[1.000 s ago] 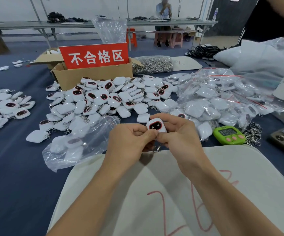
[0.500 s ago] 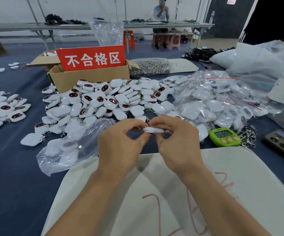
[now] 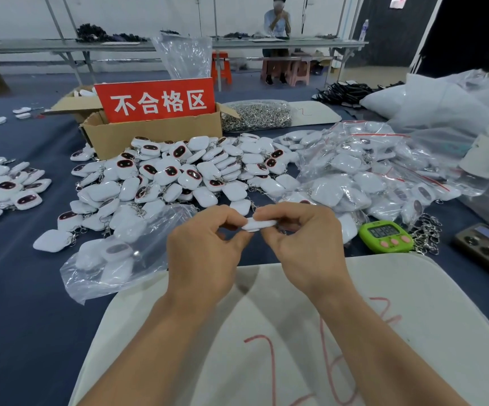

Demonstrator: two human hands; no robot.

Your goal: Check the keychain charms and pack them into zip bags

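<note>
Navy cloth (image 3: 17, 288) covers the table we work at and spreads away from our fingers on every side. Nearer to us than our fingers lies a white pad (image 3: 413, 317) with red numerals scrawled on it, and our forearms cross above it. Beyond our fingertips and to their right sits a mound of filled zip bags (image 3: 369, 171), with white charms showing through the plastic. Straight ahead of our fingers spreads the loose heap of keychain charms (image 3: 179, 174). They are white, squarish pieces, some lying with a dark oval face up and some with the plain back up. Behind that heap, farther from our fingers, stands a cardboard box (image 3: 149, 136) carrying a red sign (image 3: 155, 101) with white characters. Left of our fingers, on the cloth, lies a clear bag (image 3: 114, 259) with a few charms inside it. Our left hand (image 3: 202, 253) and right hand (image 3: 305, 244) meet above the far edge of the pad, each with thumb and forefinger curled in a pinch on one end of a single piece. A green digital timer (image 3: 385, 235) rests on the cloth just right of our right fingers. Smallest of all is the charm (image 3: 259, 224) we hold. It is up in the air between our two sets of fingertips, turned edge-on so that only its white rim shows.
</note>
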